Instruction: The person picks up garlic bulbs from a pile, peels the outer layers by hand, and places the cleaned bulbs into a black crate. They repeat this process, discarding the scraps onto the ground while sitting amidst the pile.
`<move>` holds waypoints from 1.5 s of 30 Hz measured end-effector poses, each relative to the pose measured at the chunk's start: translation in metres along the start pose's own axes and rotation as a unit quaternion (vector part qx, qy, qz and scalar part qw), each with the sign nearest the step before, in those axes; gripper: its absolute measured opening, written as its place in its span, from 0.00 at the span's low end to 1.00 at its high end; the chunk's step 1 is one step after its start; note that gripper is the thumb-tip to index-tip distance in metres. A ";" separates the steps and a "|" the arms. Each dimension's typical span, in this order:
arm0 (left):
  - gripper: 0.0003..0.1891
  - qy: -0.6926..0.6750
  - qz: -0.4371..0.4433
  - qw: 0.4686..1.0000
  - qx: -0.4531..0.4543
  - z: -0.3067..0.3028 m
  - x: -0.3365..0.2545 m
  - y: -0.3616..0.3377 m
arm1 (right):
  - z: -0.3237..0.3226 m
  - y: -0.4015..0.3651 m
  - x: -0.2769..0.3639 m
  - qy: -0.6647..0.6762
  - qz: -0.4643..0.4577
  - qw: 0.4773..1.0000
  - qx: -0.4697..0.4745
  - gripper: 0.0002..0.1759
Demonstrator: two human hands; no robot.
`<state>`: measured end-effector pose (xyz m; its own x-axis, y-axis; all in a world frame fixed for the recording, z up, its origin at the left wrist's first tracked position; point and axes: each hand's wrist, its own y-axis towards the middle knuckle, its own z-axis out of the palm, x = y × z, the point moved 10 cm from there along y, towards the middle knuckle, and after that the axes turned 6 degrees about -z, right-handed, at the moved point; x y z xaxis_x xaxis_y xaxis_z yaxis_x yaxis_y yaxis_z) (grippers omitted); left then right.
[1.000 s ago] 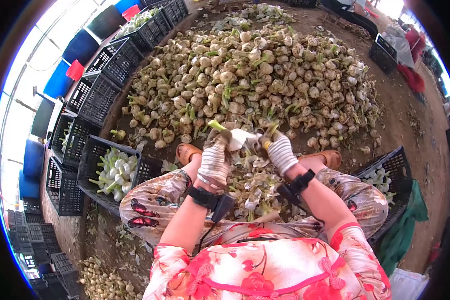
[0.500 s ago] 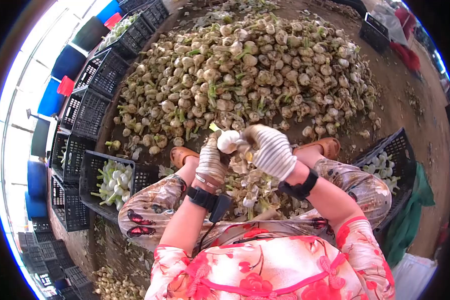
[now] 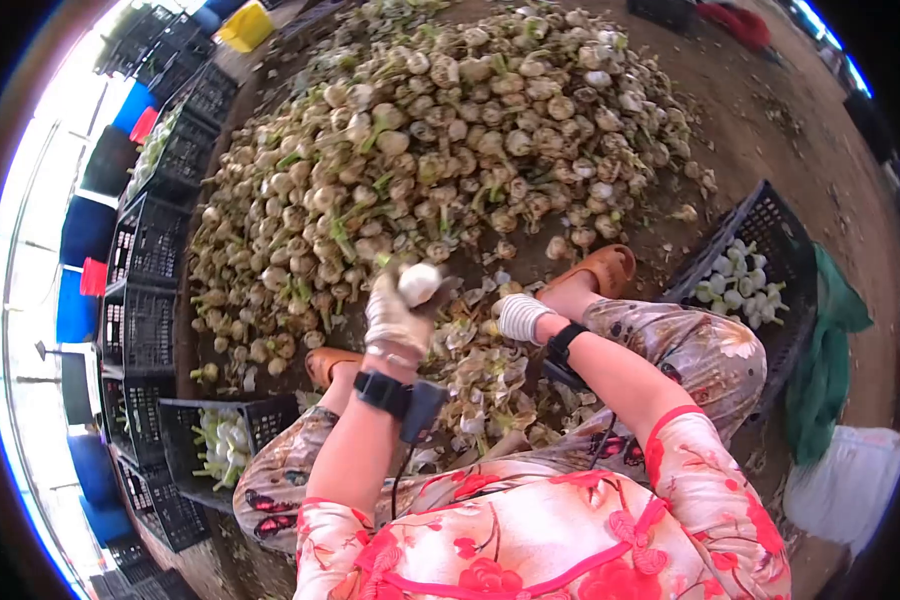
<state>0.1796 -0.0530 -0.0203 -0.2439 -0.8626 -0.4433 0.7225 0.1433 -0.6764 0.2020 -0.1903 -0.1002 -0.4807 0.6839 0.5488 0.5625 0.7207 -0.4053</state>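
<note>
My left hand (image 3: 397,322), in a striped work glove, is closed around a clean white garlic bulb (image 3: 419,284), held up in front of the pile. My right hand (image 3: 522,317), gloved too, hangs low over the loose garlic skins (image 3: 480,370), close to my sandal (image 3: 602,272). Its fingers point down and away from me, so whether they hold anything is hidden. Beyond both hands lies a large heap of dirty garlic bulbs (image 3: 440,150), some with green stems.
Black crates with white trimmed garlic stand on both sides, the left crate (image 3: 260,425) and the right crate (image 3: 770,240). More black crates (image 3: 145,330) line the left wall. A green cloth (image 3: 820,350) and a white sack (image 3: 845,485) lie at the right.
My right hand has come away from the garlic bulb and dropped down to the right. The left hand still holds the bulb, a little further left. The view has turned and shifted.
</note>
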 end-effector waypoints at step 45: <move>0.31 0.131 0.112 0.958 0.231 -0.012 -0.048 -0.104 | -0.103 -0.026 0.191 0.554 -0.116 0.818 -0.104 0.11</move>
<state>0.1082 -0.0204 0.0643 -0.1601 -0.6746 -0.7206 0.9700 0.0279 -0.2416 0.1647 -0.0901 0.0902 0.2493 -0.0752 0.9655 0.7005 0.7024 -0.1262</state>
